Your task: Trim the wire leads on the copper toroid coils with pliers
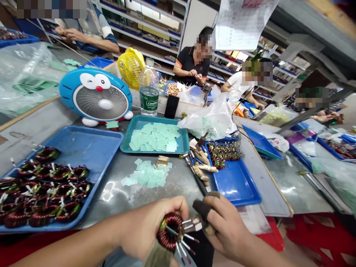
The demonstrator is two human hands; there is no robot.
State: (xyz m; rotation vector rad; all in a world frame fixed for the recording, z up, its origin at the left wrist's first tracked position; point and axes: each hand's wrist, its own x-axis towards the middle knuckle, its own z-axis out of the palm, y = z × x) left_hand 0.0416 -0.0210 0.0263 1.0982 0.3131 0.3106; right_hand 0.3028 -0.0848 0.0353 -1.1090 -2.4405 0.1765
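Near the bottom centre, my left hand (148, 226) is closed around a ring-shaped coil (169, 231) wound with dark red wire, its pale-tipped leads pointing right. My right hand (222, 218), with dark covers on some fingers, is closed on a small metal tool (191, 224) whose end meets the coil's right side. Pale green square sheets (147, 173) lie loose on the metal table (111, 196), beside a small wooden block (162, 161). More such sheets fill a teal tray (125, 146). At the left, a blue tray (108, 142) holds several wound coils (66, 189).
A blue tray (236, 185) with small coils stands at right, beside wooden-handled tools (201, 172). Behind are a blue cartoon fan (105, 104), a water bottle (149, 92), a phone (171, 106) and a plastic bag (214, 115). Several people sit beyond.
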